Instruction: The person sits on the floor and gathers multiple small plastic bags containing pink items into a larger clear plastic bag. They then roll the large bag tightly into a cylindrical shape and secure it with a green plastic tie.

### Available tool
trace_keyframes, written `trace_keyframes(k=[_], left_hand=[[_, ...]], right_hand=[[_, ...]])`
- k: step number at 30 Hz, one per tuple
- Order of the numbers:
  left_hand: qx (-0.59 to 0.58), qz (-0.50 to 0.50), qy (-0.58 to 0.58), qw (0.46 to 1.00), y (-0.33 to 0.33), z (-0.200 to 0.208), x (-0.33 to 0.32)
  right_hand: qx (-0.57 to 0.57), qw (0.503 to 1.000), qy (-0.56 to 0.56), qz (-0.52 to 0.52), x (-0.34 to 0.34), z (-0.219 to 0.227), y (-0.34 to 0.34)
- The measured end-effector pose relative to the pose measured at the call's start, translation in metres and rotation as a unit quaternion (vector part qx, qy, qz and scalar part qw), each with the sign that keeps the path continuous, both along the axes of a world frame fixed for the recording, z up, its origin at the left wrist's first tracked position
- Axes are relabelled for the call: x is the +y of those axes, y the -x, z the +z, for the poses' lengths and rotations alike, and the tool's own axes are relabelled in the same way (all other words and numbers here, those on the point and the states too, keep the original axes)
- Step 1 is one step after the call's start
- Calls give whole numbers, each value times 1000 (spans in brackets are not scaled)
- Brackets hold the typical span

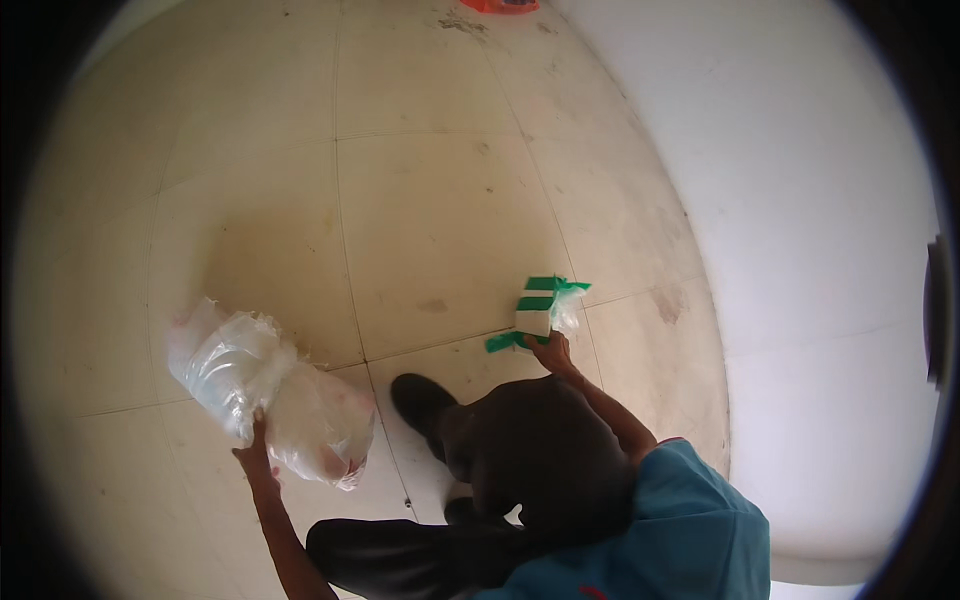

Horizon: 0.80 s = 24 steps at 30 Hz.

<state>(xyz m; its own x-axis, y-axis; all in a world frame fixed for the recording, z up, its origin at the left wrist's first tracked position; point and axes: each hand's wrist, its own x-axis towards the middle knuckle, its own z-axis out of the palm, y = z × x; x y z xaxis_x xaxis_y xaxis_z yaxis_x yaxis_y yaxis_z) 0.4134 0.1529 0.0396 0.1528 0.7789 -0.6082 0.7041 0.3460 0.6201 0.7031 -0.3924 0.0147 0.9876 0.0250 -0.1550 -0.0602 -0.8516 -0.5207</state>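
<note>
A bulky, crinkled clear plastic bag [325, 425] with whitish and pinkish contents is at the left, narrowed in the middle into two bulges. My left hand [255, 452] grips its near edge, the thumb standing apart from the fingers. What is inside the bag cannot be made out. To the right, beyond my knee, is a small green-and-white box-shaped bundle [535, 317] with green strips and loose clear plastic at its side. My right hand [550, 352] is closed on the near end of this bundle, and its fingertips are partly hidden.
Large beige floor tiles [430, 220] with stains and dark joints spread around me. A white wall [800, 240] rises along the right. Part of a red-orange thing [502, 5] shows at the far edge. My bent legs and dark shoe [422, 402] lie between both hands.
</note>
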Motion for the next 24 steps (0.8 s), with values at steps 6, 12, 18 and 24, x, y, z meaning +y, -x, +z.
trace_keyframes(k=[6, 12, 18, 24], left_hand=[[-217, -27, 192, 957, -8, 20, -19], [-273, 14, 93, 957, -1, -25, -15], [-180, 50, 39, 982, -12, 3, -23], [48, 30, -151, 987, -67, 39, -30]], right_hand=[[-1, 995, -70, 77, 27, -40, -15], [19, 990, -103, 95, 61, -13, -15], [80, 991, -3, 108, 65, -9, -16], [174, 981, 76, 43, 82, 27, -26]])
